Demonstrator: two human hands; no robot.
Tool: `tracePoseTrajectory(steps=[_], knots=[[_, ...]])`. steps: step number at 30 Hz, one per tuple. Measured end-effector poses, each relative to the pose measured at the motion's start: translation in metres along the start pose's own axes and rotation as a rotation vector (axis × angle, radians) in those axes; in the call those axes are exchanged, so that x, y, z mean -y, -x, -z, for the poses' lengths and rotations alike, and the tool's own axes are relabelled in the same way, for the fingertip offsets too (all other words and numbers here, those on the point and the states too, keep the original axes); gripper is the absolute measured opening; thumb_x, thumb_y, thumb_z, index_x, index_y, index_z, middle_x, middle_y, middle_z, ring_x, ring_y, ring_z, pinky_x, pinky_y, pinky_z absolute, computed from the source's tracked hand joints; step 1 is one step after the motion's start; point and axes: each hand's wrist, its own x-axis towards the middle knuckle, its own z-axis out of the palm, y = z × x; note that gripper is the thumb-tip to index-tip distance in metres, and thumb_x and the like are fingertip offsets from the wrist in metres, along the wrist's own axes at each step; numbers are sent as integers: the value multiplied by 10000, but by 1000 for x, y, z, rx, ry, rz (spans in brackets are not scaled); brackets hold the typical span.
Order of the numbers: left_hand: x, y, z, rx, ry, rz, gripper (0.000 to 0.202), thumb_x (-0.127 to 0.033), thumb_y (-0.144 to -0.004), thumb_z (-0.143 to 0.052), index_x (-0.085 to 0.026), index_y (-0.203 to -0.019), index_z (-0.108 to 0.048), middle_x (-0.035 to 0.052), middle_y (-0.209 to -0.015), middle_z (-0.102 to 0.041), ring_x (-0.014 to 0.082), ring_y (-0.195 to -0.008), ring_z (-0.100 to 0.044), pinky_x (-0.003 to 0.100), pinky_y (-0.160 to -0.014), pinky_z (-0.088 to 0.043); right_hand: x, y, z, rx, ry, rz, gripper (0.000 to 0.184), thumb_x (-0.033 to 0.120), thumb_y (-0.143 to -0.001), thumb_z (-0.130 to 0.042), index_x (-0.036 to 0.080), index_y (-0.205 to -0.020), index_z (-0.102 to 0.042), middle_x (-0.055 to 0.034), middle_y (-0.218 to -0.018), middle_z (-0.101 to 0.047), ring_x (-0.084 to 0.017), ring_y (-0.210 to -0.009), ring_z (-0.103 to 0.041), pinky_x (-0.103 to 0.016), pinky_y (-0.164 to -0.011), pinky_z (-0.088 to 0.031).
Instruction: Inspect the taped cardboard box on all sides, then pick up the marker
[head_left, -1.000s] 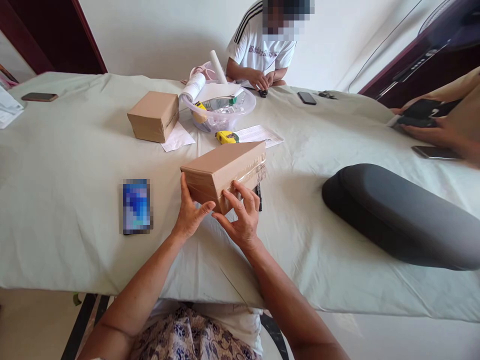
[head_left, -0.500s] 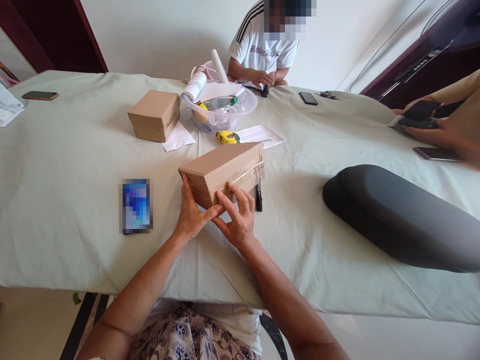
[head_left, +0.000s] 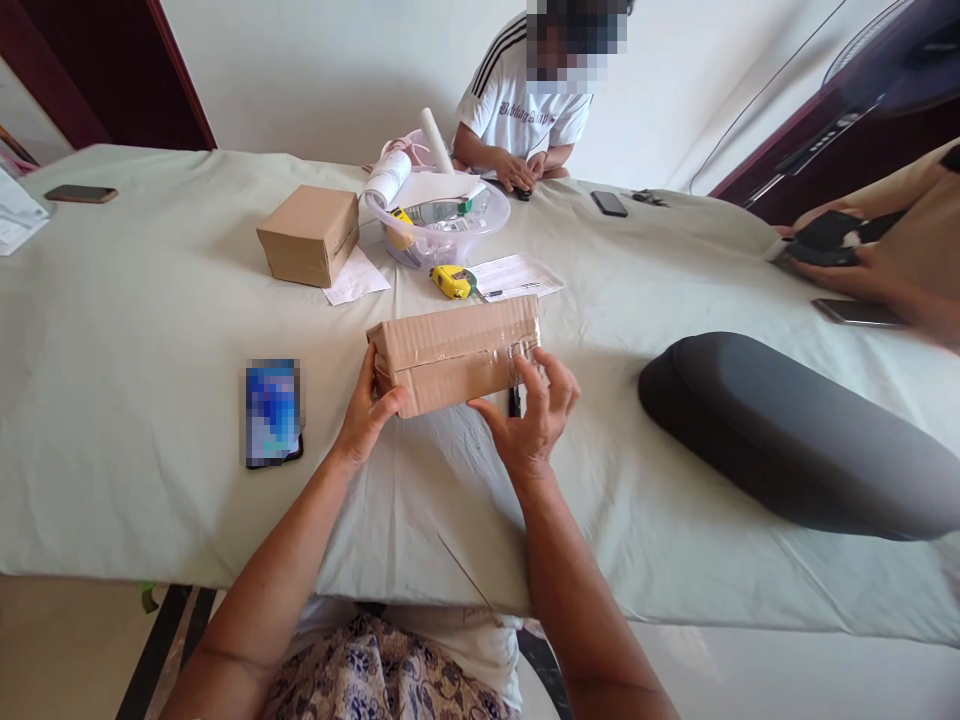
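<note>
A long cardboard box (head_left: 465,365) is raised in front of me, tilted so a long side faces me. Clear packing tape (head_left: 523,349) shines along that side near its right end. My left hand (head_left: 367,410) is closed round the box's left end, thumb on the near lower corner. At the right end is my right hand (head_left: 536,415), its fingertips on the taped side and its thumb at the lower edge. Partly hidden behind the box and right hand, a black pen-like item (head_left: 514,402) lies on the cloth.
A second cardboard box (head_left: 307,235), a plastic basin (head_left: 487,215) of supplies, and a yellow tape measure (head_left: 453,282) are farther back. A phone (head_left: 271,412) lies left, a dark padded seat (head_left: 787,435) right. Two other people are at the table.
The box has turned so its long side faces me more squarely. My right hand has moved from near its left end to the taped right end.
</note>
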Motion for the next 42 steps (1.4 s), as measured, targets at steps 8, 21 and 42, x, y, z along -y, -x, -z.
tracePoseTrajectory(steps=[8,21,42], knots=[[-1,-9,16,138,-3,-36,828,-643,-779,-778,-320,-1500,-530,89,-1538,-580,342,-1477,-487,476,-1191,-433,-13,3,-6,8,-278,-377,507,554,-939,-627,247,-1343,-632,-110,-1239,-720,-239,-1013,-700,-442,-900,-584],[-2,-9,10,-17,78,-7,474,-421,-774,-711,-251,-1217,-689,72,-1274,-731,320,-1310,-614,441,-1070,-517,7,5,-6,-79,-486,-507,370,465,-937,-636,228,-1207,-721,-92,-1177,-759,-253,-1097,-717,-459,-992,-575],[-2,9,6,-199,-714,-874,685,-582,-977,-542,-229,-1546,-397,187,-1511,-543,326,-1421,-537,473,-1094,-487,36,1,5,-134,-402,37,320,192,-978,-552,307,-1266,-632,-72,-1280,-673,-235,-1176,-686,-481,-980,-590]])
